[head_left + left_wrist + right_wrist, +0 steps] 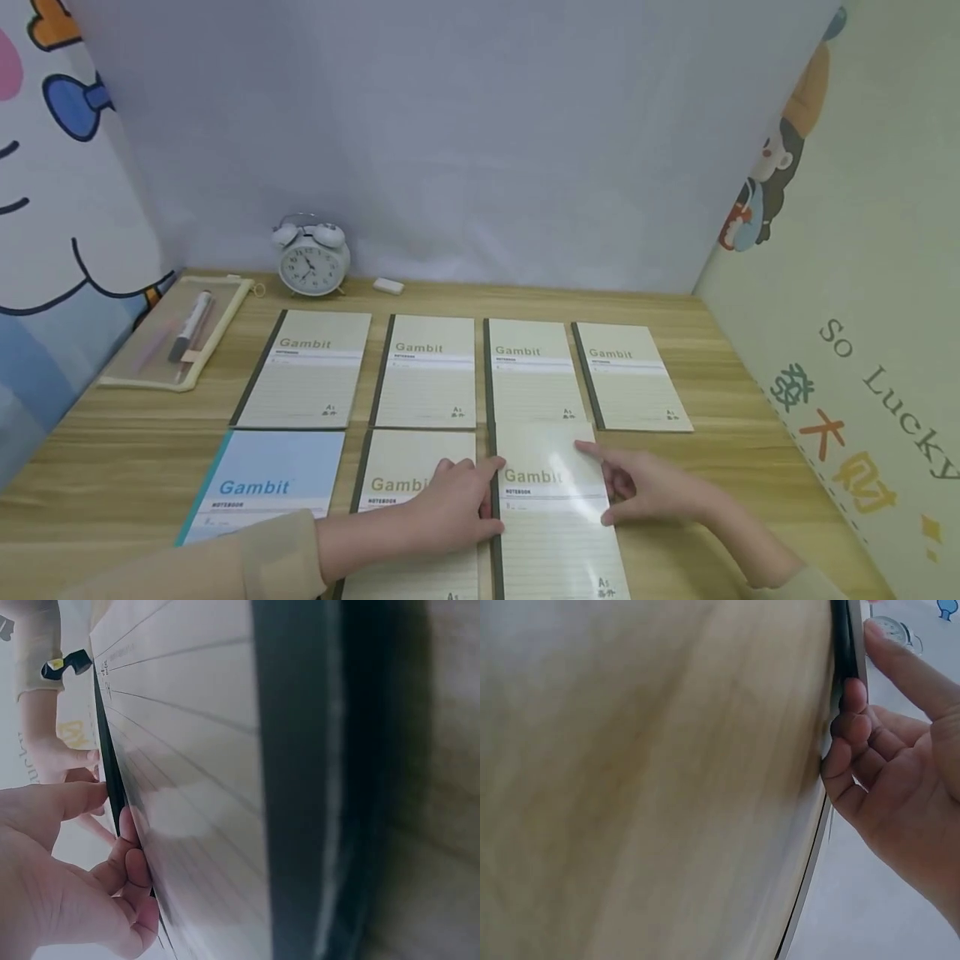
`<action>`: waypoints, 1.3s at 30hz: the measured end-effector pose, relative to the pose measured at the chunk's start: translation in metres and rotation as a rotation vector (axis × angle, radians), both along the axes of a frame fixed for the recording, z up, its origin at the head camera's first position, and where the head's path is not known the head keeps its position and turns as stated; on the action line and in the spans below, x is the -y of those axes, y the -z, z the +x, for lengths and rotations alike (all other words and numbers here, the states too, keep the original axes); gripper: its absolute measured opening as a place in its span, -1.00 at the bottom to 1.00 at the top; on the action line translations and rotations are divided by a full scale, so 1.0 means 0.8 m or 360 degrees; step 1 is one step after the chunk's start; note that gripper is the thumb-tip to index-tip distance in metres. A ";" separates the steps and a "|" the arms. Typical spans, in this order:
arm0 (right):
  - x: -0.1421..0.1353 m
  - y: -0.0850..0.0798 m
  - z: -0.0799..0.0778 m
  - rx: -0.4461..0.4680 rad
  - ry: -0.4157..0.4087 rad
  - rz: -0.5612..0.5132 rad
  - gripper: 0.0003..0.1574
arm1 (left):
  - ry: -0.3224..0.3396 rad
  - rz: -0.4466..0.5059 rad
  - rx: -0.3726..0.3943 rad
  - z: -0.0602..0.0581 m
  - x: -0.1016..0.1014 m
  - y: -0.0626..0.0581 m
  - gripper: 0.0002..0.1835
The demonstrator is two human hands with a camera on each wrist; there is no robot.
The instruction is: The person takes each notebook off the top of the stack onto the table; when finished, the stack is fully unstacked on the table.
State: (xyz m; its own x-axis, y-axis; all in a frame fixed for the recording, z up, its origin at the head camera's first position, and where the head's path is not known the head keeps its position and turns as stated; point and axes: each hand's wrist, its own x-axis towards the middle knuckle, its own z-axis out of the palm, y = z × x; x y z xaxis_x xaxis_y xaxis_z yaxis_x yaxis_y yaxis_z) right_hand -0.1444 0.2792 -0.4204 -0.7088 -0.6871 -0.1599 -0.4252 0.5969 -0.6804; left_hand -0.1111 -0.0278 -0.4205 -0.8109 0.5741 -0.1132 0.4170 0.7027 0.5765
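Observation:
Between my two hands is a cream Gambit notebook [555,542] with a dark spine, in the front row at the right; light glares off its cover. My left hand [450,508] holds its spine edge, and in the left wrist view the left fingers [139,870] bend in against that edge. From the other side my right hand [648,483] grips the right edge, index finger on the cover, with the right fingers [851,731] curled at the edge in the right wrist view. Another cream notebook [420,454] lies partly hidden beneath my left hand and forearm.
A blue notebook [273,467] lies at the front left, partly under my sleeve. Several cream notebooks [427,383] form a back row. Behind stand a white alarm clock [313,265] and a small white eraser [388,286]. A mesh pencil pouch [225,333] rests at left.

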 end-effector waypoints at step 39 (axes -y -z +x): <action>0.069 -0.098 -0.037 -0.0367 -0.0110 0.0215 0.08 | 0.0012 -0.0031 -0.0258 -0.067 0.104 -0.099 -0.31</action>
State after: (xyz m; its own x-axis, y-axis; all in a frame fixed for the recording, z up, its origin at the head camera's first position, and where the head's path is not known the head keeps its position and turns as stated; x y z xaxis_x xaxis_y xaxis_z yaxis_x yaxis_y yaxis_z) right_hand -0.1741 0.2242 -0.3418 -0.6894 -0.7183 -0.0934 -0.6023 0.6401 -0.4771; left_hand -0.1643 -0.1109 -0.3409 -0.8149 0.5795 0.0078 0.5090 0.7093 0.4876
